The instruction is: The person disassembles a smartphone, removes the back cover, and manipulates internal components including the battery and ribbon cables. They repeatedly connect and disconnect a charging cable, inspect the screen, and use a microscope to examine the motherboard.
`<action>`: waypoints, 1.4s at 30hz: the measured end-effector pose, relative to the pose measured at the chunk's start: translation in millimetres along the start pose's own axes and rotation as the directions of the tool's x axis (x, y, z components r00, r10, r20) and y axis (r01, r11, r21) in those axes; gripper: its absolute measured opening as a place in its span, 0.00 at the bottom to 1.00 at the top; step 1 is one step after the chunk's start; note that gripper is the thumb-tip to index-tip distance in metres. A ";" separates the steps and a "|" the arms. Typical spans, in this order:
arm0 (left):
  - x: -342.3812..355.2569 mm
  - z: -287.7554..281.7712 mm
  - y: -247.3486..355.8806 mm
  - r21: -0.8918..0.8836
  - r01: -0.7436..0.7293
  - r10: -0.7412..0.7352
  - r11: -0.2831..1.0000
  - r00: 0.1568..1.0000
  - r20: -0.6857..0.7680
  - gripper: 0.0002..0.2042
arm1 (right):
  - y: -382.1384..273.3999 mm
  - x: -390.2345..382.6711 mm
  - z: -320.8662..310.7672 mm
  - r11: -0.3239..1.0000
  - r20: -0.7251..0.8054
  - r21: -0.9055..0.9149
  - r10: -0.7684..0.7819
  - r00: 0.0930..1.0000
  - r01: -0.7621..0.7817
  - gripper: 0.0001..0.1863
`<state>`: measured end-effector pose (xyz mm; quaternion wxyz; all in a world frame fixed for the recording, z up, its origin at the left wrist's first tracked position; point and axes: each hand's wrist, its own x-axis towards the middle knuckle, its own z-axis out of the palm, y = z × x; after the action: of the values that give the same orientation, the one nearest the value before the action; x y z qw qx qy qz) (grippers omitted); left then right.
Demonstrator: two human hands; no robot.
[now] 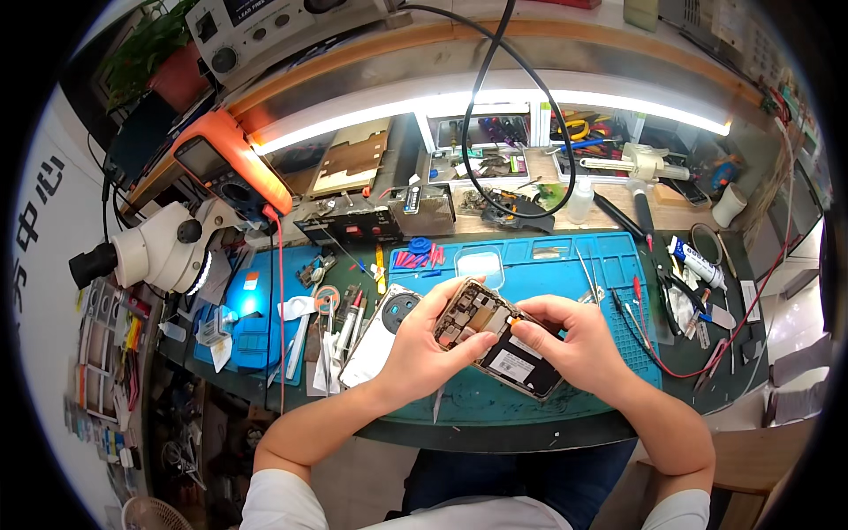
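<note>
An opened smartphone (484,316) is held tilted above the blue work mat, its circuit board and black battery (519,364) bare. My left hand (433,346) grips its left side, thumb lying across the inside. On the right edge, my right hand (572,340) has hold of it too, the thumb pressed near the top of the battery by a small orange spot. Fingers behind the phone are hidden. Beside my left hand lies a white phone back (371,353) with a round dark camera area. A clear plastic box (480,265) sits just beyond the phone.
A blue silicone mat (565,265) covers the bench. Tweezers (586,276) lie at its right, pliers (676,296) and red test leads (676,374) further right. On the left stand an orange multimeter (231,168) and a white microscope (146,252). A black cable (471,115) loops down from above.
</note>
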<state>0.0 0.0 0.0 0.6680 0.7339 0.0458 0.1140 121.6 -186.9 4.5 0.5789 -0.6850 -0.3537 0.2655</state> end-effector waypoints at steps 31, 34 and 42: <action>-5.9 -2.1 21.9 0.152 -0.073 0.068 0.986 0.997 0.037 0.15 | -4.8 -12.7 19.6 0.835 -0.091 -0.432 -0.416 0.905 0.340 0.09; -5.2 -1.7 21.9 0.151 -0.082 0.077 0.985 0.996 0.044 0.16 | -5.0 -13.5 20.4 0.838 -0.101 -0.444 -0.400 0.911 0.318 0.09; -6.8 2.1 20.5 0.187 -0.075 0.076 0.979 0.997 0.001 0.15 | -4.3 -13.9 22.3 0.863 -0.127 -0.419 -0.364 0.923 0.282 0.07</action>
<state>-7.9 -5.6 19.4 0.5910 0.7944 0.0305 0.1369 95.1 -184.1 3.9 0.4988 -0.7409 -0.4493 0.0169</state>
